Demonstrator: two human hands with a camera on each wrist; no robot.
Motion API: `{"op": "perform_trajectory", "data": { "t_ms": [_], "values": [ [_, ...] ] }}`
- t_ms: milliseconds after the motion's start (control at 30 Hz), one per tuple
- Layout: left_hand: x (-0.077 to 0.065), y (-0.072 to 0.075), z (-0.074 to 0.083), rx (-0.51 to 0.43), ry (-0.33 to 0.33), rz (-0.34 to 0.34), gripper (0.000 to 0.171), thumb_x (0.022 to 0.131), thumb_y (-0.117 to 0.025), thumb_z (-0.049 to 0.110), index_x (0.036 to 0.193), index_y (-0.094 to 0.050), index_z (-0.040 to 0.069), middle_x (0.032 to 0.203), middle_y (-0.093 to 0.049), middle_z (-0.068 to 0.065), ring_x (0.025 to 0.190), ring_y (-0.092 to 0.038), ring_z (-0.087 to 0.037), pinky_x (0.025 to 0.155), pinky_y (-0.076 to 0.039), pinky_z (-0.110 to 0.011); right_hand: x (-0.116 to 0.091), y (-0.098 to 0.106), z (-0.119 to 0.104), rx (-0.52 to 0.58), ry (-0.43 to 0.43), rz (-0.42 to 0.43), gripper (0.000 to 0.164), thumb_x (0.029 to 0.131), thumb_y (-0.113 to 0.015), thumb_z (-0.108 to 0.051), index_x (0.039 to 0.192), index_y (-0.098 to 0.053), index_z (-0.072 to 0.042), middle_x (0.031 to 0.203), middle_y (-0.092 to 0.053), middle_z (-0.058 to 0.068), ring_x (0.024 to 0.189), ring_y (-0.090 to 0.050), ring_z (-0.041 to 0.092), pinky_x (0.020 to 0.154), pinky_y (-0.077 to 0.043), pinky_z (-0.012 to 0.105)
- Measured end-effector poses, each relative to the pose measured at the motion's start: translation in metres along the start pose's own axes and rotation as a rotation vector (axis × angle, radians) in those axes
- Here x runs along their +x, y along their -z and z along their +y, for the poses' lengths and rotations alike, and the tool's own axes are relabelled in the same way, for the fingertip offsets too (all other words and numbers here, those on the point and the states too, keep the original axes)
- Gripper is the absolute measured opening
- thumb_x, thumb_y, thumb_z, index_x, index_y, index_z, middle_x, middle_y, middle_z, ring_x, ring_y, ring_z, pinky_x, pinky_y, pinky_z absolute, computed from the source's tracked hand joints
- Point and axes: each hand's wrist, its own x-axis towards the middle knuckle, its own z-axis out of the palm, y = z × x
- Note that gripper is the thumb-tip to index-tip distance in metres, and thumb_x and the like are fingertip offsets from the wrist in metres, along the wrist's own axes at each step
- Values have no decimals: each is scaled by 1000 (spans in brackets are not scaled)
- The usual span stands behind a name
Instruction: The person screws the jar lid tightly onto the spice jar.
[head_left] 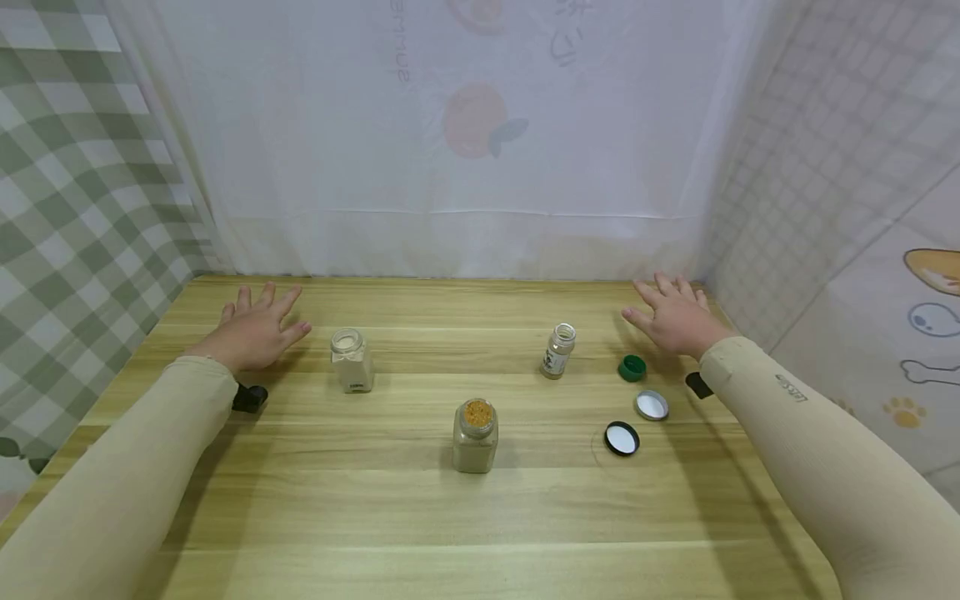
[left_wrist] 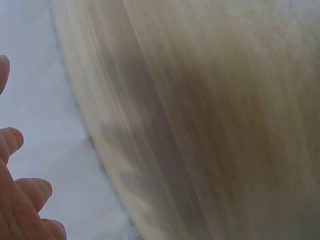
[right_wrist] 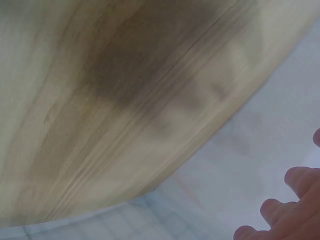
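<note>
My left hand (head_left: 256, 332), fingers spread and holding nothing, is at the far left of the table. Just right of it stands a glass jar of pale powder (head_left: 352, 362), its mouth uncovered. On the far right, my right hand (head_left: 672, 320) is likewise spread with nothing in it. A small glass bottle (head_left: 557, 353) with a printed label stands uncapped to its left. Closest to that hand lies a green cap (head_left: 632, 367). At the front centre stands a square glass jar (head_left: 475, 437), with orange-brown grains showing at its mouth. The wrist views show spread fingertips over wood.
A silver-rimmed lid (head_left: 652, 405) and a black-rimmed lid (head_left: 622, 438) lie white side up in front of the green cap. White cloth (head_left: 480, 192) hangs along the table's back edge, with checked cloth (head_left: 90, 167) on the left and patterned cloth (head_left: 847, 250) on the right.
</note>
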Motion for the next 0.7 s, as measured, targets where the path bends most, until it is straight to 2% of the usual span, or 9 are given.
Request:
{"op": "perform_trajectory", "data": {
  "t_ms": [367, 467, 567, 700],
  "values": [
    [-5, 1, 0, -10, 7, -32, 82, 112, -37, 56, 170, 0, 11, 166, 7, -43, 146, 14, -73, 115, 5, -84, -3, -1, -2, -1, 3, 7, 83, 111, -35, -61, 168, -19, -4, 168, -2, 40, 150, 4, 71, 114, -3, 87],
    [-6, 2, 0, -19, -3, -39, 84, 111, -43, 53, 170, -1, 10, 165, 5, -44, 146, 12, -73, 115, 3, -84, -5, 0, -1, 11, 8, 12, 81, 111, -36, -60, 167, -20, -3, 168, -5, 40, 150, 1, 71, 114, -4, 86],
    [-6, 4, 1, -40, -47, -39, 83, 110, -53, 45, 169, -9, 6, 166, -2, -44, 146, 6, -75, 115, 0, -85, -7, 1, 1, 14, 23, 15, 77, 112, -37, -55, 166, -23, -1, 167, -9, 41, 150, -5, 71, 116, -8, 84],
    [-6, 4, 5, -120, -97, -69, 86, 103, -66, 34, 168, -17, 8, 169, -7, -39, 150, 2, -71, 115, -4, -85, -11, 2, 1, 19, 48, -3, 71, 115, -39, -45, 162, -27, 6, 165, -14, 43, 150, -14, 67, 119, -15, 79]
  ]
}}
